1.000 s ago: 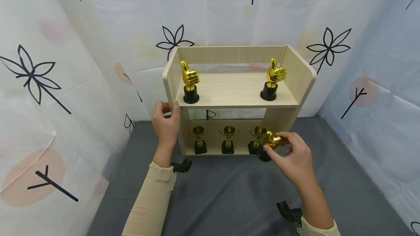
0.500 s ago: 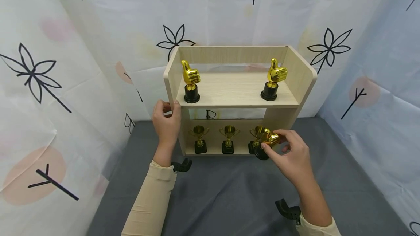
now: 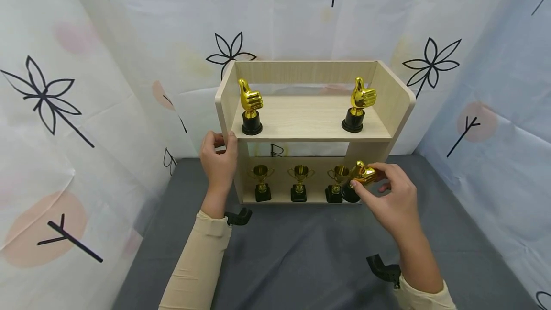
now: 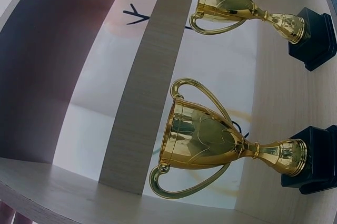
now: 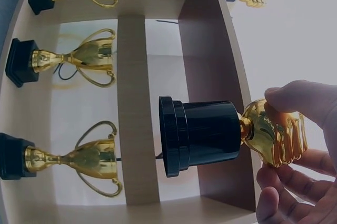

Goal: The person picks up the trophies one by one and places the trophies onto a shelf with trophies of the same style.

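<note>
My right hand (image 3: 393, 197) pinches the gold part of a thumbs-up trophy (image 5: 205, 132) with a round black base. In the head view it overlaps the right end of the lower shelf, beside the rightmost cup trophy (image 3: 337, 183). My left hand (image 3: 219, 164) grips the left side panel of the wooden shelf unit (image 3: 316, 139), near the upper board. Two more cup trophies, one at the left (image 3: 261, 183) and one in the middle (image 3: 299, 183), stand on the lower shelf. Upstairs are a left thumbs-up trophy (image 3: 250, 106) and a right thumbs-up trophy (image 3: 358, 104).
Dark grey cloth (image 3: 292, 257) covers the table under and in front of the shelf unit. Patterned white fabric (image 3: 292, 18) hangs behind it and along both sides. The unit's right side panel (image 3: 392, 92) rises near the held trophy.
My right hand first shifts slightly left with the thumbs-up trophy, then moves right and a little up, uncovering more of the rightmost cup trophy. The left hand keeps its place.
</note>
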